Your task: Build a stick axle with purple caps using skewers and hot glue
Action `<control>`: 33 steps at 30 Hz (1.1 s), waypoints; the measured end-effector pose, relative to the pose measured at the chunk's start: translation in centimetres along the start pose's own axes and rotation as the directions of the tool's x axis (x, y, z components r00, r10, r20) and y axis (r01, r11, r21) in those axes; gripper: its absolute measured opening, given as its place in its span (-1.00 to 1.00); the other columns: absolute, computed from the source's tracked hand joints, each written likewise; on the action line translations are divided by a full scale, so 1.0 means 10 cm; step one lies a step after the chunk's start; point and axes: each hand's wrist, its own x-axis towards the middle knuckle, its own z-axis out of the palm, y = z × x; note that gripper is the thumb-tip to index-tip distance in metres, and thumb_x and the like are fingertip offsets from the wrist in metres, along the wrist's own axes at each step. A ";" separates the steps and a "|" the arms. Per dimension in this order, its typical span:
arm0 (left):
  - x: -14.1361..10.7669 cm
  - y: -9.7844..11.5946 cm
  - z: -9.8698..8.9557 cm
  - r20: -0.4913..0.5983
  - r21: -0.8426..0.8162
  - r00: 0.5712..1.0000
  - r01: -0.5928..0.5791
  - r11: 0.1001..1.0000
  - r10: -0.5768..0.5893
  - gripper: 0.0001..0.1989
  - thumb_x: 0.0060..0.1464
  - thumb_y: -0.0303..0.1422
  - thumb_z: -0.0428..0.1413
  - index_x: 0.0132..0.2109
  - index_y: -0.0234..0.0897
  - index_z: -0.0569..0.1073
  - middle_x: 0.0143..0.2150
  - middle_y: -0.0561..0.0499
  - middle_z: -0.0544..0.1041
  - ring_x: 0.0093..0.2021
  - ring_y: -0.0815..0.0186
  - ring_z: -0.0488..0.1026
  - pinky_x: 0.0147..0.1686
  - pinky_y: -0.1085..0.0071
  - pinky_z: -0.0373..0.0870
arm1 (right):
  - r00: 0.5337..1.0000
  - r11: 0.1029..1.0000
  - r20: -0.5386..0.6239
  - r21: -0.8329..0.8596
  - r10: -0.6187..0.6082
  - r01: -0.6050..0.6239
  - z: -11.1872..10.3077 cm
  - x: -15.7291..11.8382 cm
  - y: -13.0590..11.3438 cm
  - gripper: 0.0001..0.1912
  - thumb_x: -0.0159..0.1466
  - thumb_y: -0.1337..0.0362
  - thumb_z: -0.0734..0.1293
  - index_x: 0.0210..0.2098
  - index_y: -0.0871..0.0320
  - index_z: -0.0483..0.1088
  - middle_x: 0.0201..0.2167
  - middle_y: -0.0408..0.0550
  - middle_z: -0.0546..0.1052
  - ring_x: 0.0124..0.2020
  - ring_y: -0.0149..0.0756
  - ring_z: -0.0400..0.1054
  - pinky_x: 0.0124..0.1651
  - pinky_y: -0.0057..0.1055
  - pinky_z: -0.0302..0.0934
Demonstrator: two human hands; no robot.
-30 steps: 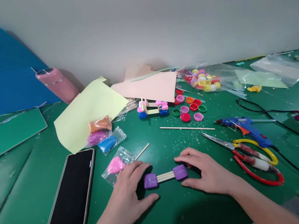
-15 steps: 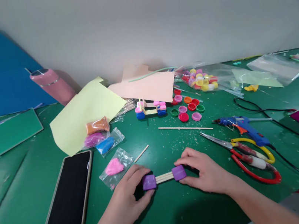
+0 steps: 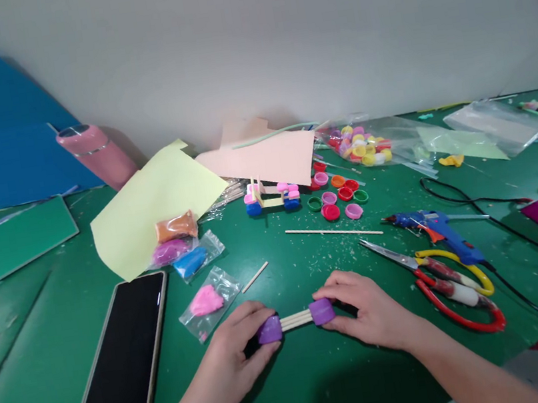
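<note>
Several thin pale sticks [image 3: 295, 320] lie side by side and join two purple blocks low in the middle of the head view. My left hand [image 3: 235, 348] pinches the left purple block [image 3: 269, 329] between thumb and fingers. On the other end, the right purple block [image 3: 322, 311] is between the thumb and fingers of my right hand [image 3: 366, 311]. Behind them stands a small model [image 3: 272, 197] of sticks with blue and pink parts. A loose stick [image 3: 334, 231] and a shorter stick [image 3: 255, 277] lie between the model and my hands.
Scissors [image 3: 438, 284] and a blue glue gun [image 3: 435, 230] with a black cable lie at the right. A phone [image 3: 118, 359] and bagged clay [image 3: 206, 300] are at the left. Colored caps [image 3: 345, 193], paper [image 3: 147, 199] and a pink bottle [image 3: 98, 156] are farther back.
The fingers of my left hand have shifted slightly over the left purple block. Both hands keep their hold, and the piece stays in nearly the same place.
</note>
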 end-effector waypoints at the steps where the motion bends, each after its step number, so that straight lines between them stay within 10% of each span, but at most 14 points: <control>1: 0.00 0.00 0.00 0.000 0.001 1.000 0.001 1.000 -0.001 -0.84 0.08 -0.47 0.01 -0.17 -0.24 0.40 -0.22 -0.05 0.41 -0.24 0.28 0.39 -0.25 0.40 0.35 | 1.000 1.000 0.002 0.000 0.001 -0.001 0.00 0.00 0.00 -0.75 0.17 0.26 0.32 -0.14 0.11 0.37 -0.32 -0.07 0.43 -0.31 -0.29 0.30 -0.29 -0.39 0.14; 33: -0.01 0.04 -0.03 0.015 0.025 0.997 0.078 0.997 -0.079 -0.84 0.06 -0.45 0.03 -0.19 -0.23 0.42 -0.19 -0.04 0.44 -0.19 0.27 0.39 -0.17 0.39 0.32 | 0.998 0.998 0.019 0.008 0.058 -0.059 0.00 0.01 -0.04 -0.78 0.16 0.23 0.33 -0.20 0.12 0.40 -0.37 -0.10 0.40 -0.35 -0.32 0.25 -0.32 -0.43 0.06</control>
